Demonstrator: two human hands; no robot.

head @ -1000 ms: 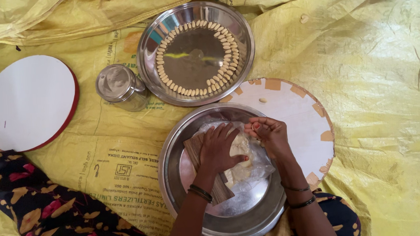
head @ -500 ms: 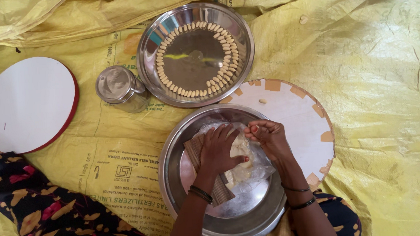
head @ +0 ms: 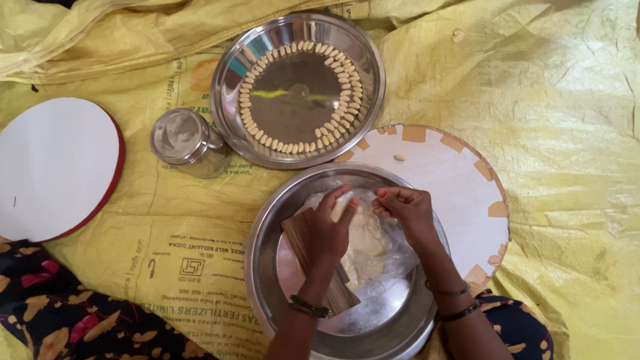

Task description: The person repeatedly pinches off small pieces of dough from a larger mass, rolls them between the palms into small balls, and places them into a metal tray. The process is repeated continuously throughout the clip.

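Two hands work dough over a steel bowl.

The left hand [head: 330, 227] pinches a small dough piece [head: 341, 206] in curled fingers; the right hand [head: 406, 210] is closed on the dough lump [head: 367, 236] just beside it. Both are over one bowl [head: 267, 278] holding one wooden board [head: 317, 264]. Beyond lie one plate [head: 297, 90] ringed with shaped pieces, one steel cup [head: 185, 142] and two round boards [head: 49, 168], [head: 459, 187].
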